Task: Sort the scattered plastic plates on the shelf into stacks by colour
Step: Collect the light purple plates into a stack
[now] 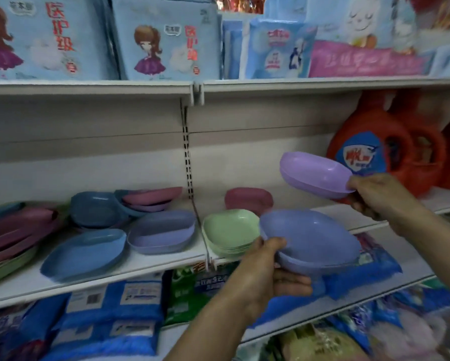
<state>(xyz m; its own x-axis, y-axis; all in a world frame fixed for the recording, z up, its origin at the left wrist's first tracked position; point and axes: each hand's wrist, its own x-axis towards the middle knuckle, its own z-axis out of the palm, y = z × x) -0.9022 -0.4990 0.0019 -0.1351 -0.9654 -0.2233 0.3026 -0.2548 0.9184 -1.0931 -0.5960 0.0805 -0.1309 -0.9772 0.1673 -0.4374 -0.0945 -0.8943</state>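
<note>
Holding two lots of plates clear of the white metal shelf [151, 264], the person looks to be midway through the sort. The left hand [267, 277] has its grip closed on the periwinkle oval plastic plates [309, 238] at five o'clock in the view, thumb over the rim and fingers beneath. The right hand [375, 196] has its grip pinching the edge of the lilac oval plastic plates [315, 173] at three o'clock.

The periwinkle pair probably belongs on the matching periwinkle plastic stack [161, 230], at nine o'clock from the left hand. That calls for a level carry over the pale green plastic stack [231, 230] and a square drop so the rims nest. The lilac plates have no pile of their own colour that I can see, so they need a bare patch of shelf.

By count, each hand seems to hold two nested plates (the rims blur, so this is a judgement). The green stack's rims are too close to number. A mauve plastic plate [248, 200] sits at its twelve o'clock. Two blue oval plastic plates lie apart, one at the front [83, 254] and one behind [96, 209]. A mixed mauve-and-blue heap [151, 196] and a mauve heap [15, 230] at nine o'clock remain unsorted.
</note>
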